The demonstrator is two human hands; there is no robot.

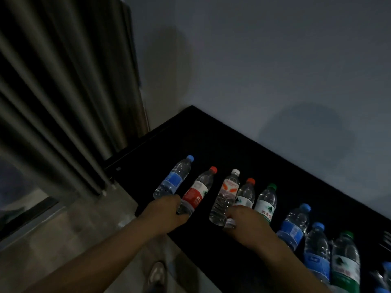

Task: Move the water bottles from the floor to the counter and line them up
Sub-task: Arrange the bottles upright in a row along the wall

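You face a dim room: plain grey wall [254, 60] ahead, dark pleated curtain [53, 92] left, grey floor [63, 240] beside the black counter's [211, 144] left edge.

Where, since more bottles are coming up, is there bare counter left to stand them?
Free: the broad strip of black counter between the bottle row and the grey wall, and the corner beyond the blue-capped clear plastic bottle toward the grey curtain. Crowded: the front edge, where the left hand and right hand sit among bottles, tightest at right.
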